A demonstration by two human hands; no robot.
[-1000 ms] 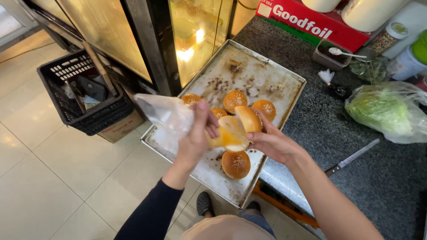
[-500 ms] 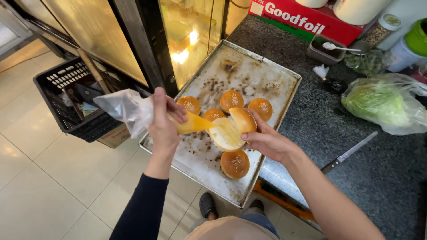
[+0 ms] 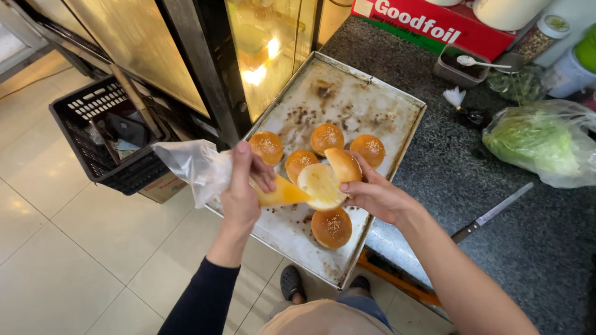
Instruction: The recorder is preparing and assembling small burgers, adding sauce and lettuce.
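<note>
My left hand point(image 3: 243, 186) grips a clear piping bag point(image 3: 205, 170) filled with yellow cream, its tip touching the cut face of a split bun point(image 3: 326, 180). That bun is held open by my right hand point(image 3: 372, 195) just above a worn metal baking tray point(image 3: 366, 105). Several whole sesame buns lie on the tray: one point(image 3: 266, 146) at the left, one point(image 3: 327, 137) in the middle, one point(image 3: 368, 149) at the right, and one point(image 3: 331, 227) nearer to me.
The tray overhangs a dark speckled counter point(image 3: 528, 248). A knife point(image 3: 490, 214) lies right of my arm. A bag of lettuce point(image 3: 537, 142), a red foil box point(image 3: 434, 25) and jars stand behind. A black crate point(image 3: 105, 133) sits on the tiled floor by a glass display case point(image 3: 261, 56).
My left hand has shifted left and back with the piping bag, so its tip now points into the open bun. The right hand keeps holding the bun in much the same place.
</note>
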